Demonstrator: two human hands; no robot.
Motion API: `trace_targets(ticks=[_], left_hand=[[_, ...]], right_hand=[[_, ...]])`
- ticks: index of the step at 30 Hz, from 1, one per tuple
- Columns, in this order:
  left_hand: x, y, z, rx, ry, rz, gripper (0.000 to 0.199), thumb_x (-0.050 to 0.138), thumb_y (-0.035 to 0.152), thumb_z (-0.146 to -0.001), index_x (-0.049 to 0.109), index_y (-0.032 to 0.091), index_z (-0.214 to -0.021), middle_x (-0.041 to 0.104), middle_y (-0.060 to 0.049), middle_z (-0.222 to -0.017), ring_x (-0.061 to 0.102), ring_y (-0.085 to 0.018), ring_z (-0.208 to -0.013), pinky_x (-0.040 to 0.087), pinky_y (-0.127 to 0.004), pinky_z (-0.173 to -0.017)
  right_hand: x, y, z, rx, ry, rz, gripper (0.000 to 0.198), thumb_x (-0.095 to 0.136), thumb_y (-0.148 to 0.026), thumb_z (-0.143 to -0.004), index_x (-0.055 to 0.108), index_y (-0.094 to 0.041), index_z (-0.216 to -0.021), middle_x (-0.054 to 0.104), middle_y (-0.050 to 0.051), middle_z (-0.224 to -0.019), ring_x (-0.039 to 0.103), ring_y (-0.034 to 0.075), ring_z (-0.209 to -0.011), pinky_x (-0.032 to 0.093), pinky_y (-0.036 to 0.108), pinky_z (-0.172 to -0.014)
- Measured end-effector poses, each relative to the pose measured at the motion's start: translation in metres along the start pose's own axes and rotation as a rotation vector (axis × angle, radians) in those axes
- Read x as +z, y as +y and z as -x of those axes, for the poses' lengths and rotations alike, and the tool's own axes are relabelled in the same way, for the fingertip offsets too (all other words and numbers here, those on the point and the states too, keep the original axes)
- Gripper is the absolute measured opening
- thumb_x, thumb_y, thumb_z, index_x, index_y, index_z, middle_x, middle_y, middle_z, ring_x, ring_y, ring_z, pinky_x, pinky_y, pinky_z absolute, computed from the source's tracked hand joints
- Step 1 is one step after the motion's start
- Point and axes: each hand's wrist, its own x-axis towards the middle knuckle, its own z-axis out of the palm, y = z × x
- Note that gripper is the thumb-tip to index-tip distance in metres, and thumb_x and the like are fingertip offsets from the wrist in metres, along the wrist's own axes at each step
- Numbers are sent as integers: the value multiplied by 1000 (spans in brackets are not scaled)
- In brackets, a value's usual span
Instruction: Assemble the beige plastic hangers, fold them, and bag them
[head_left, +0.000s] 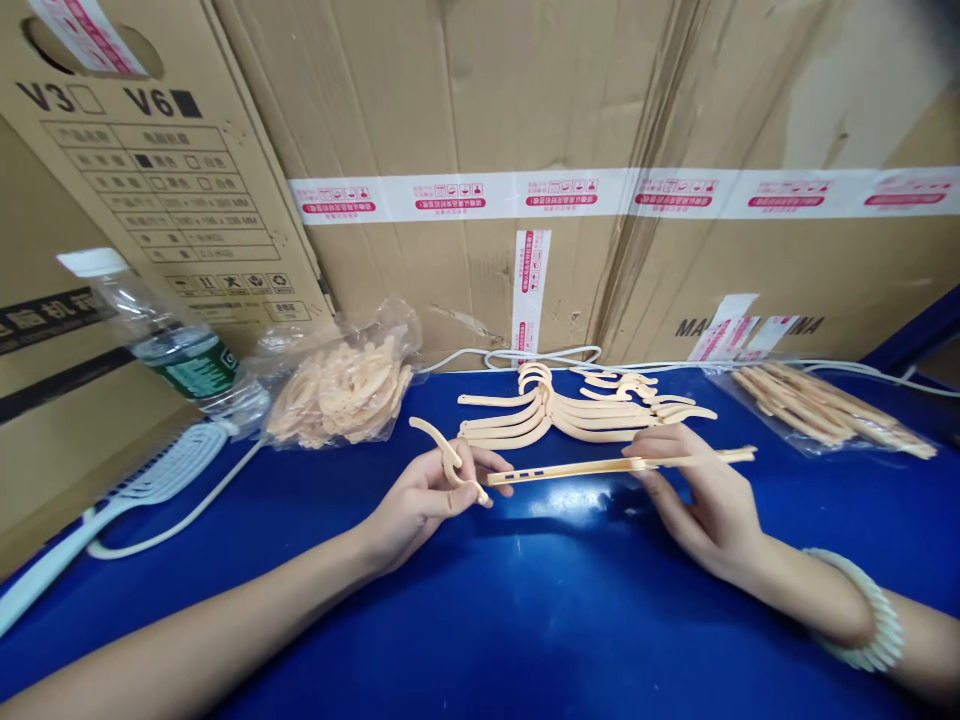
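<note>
Head view: a hook point(451, 461) and a slotted bar point(574, 470), both pale beige, are held above the blue table point(480, 610), one in each hand, near the middle of the scene. The left hand point(420, 503) has thumb and fingers pinched together on the hook, whose free end curves up and to the left. The right hand point(712, 500) is closed on the bar partway along, thumb below and fingers over it, and the bar runs almost level, its slotted end pointing at the left hand. That end lies just beside the hook's lower tip — whether the two touch, I cannot tell. A bracelet point(870, 610) of pale beads circles the right wrist. Just behind the hands, a row of hangers point(546, 408) lies flat, nested one behind another, with a few curved pieces point(628, 384) near their right side. To the left sits a clear bag point(337, 392) full of curved parts; well off to the right, another bag point(832, 408) holds straight ones. Further left are a bottle point(191, 360) with a white cap and green label and — in front of it — a pale brush point(176, 465). Taped cartons point(450, 110) stand along the back.
</note>
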Motion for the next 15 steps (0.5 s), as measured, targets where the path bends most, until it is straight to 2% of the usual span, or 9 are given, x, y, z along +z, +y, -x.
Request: trace_targets(ticks=[7, 15], left_hand=[[3, 0, 0, 2, 0, 15, 14, 74, 24, -76, 63, 15, -74, 69, -7, -93, 65, -21, -79, 43, -32, -75], [1, -2, -2, 18, -4, 29, 15, 73, 22, -76, 60, 14, -73, 69, -8, -87, 64, -22, -80, 44, -34, -77]], right_hand=[[-2, -2, 2, -51, -25, -21, 28, 48, -8, -90, 54, -28, -108, 66, 6, -87, 65, 23, -83, 54, 37, -71], [-1, 2, 3, -127, -25, -4, 24, 47, -7, -90, 56, -22, -107, 66, 8, -92, 65, 22, -86, 55, 34, -73]])
